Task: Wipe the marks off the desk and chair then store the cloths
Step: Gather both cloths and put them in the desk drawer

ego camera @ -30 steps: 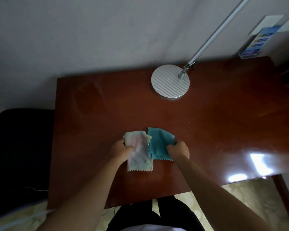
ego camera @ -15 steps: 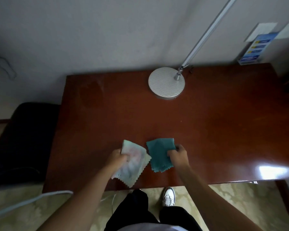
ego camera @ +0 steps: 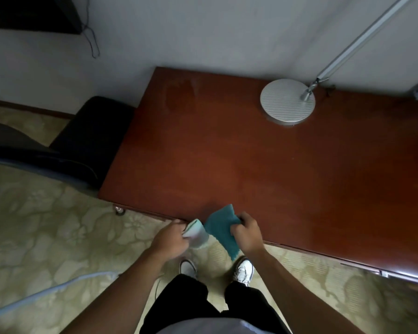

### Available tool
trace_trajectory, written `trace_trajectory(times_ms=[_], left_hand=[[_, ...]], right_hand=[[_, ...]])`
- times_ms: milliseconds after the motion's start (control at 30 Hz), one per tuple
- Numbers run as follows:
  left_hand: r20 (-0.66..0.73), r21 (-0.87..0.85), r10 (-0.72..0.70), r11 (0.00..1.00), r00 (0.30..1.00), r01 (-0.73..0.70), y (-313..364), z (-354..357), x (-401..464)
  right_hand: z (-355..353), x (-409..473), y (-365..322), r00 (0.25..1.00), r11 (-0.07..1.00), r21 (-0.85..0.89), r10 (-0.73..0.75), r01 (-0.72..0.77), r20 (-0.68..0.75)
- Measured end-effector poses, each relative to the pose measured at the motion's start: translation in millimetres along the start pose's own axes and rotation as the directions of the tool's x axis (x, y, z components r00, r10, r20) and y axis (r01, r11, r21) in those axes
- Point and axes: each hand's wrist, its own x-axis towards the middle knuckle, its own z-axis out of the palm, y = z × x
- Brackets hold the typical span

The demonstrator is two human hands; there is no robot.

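Note:
My left hand (ego camera: 170, 238) grips a pale, faintly stained cloth (ego camera: 196, 233) just off the front edge of the reddish-brown desk (ego camera: 227, 153). My right hand (ego camera: 247, 235) grips a teal cloth (ego camera: 221, 227), which hangs over the desk's front edge towards the floor. The two cloths nearly touch between my hands. A black chair (ego camera: 92, 138) stands to the left of the desk, against its side. A faint smeared mark (ego camera: 180, 95) shows on the desk's far left corner.
A round silver lamp base (ego camera: 287, 101) with a slanting metal arm (ego camera: 362, 37) stands at the back of the desk. A patterned floor lies below, with my shoes (ego camera: 244, 271) on it. A cable (ego camera: 92, 39) hangs on the wall at the upper left.
Both hands have pulled the cloths back from the desktop to and past its front edge. The pale cloth is now bunched in my left hand. The view has swung left and back.

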Motion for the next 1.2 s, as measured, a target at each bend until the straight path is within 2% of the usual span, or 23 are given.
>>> trace_trajectory(times_ms=[133,300,467,600,733,800,933,1033,1100,1200], left_hand=[[0.054,0.064,0.05,0.997,0.997,-0.053,-8.7,17.4,7.0],[-0.065,0.056,0.148,0.988,0.987,-0.144,-27.6,27.6,14.2],[-0.068,0.152,0.229,0.964,0.971,-0.217,-43.1,32.7,13.5],[-0.109,-0.051,0.126,0.99,0.986,-0.132,-53.2,43.2,19.8],[-0.161,-0.251,0.038,0.965,0.986,-0.078,-47.2,45.5,29.8],[-0.206,-0.288,0.022,0.954,0.978,-0.082,-50.0,47.9,31.5],[-0.174,-0.227,0.108,0.963,0.979,-0.147,-60.6,48.3,28.8],[-0.163,-0.278,0.075,0.953,0.984,-0.118,-60.6,39.1,31.8],[-0.128,-0.421,-0.033,0.907,0.991,-0.024,-55.9,35.6,31.9],[-0.005,-0.721,-0.266,0.669,0.964,0.181,-49.9,34.9,31.3]], right_hand=[[16.0,-9.9,12.4,0.999,0.996,-0.08,0.038,-0.038,-0.004],[37.2,-22.0,29.4,0.993,0.993,-0.065,0.089,-0.094,-0.076],[59.7,-34.7,39.9,0.978,0.992,-0.018,0.116,-0.121,-0.173],[72.5,-45.5,38.9,0.967,0.989,0.035,0.146,-0.142,-0.208],[81.0,-50.1,41.5,0.96,0.988,0.046,0.155,-0.149,-0.234],[83.6,-51.7,43.1,0.96,0.988,0.04,0.154,-0.149,-0.233],[84.6,-51.8,41.1,0.966,0.99,0.027,0.143,-0.141,-0.216],[85.4,-52.0,38.2,0.967,0.99,0.03,0.138,-0.135,-0.216],[84.7,-54.0,36.1,0.966,0.991,0.039,0.137,-0.131,-0.218],[81.2,-57.0,35.5,0.964,0.984,0.12,0.158,-0.135,-0.216]])
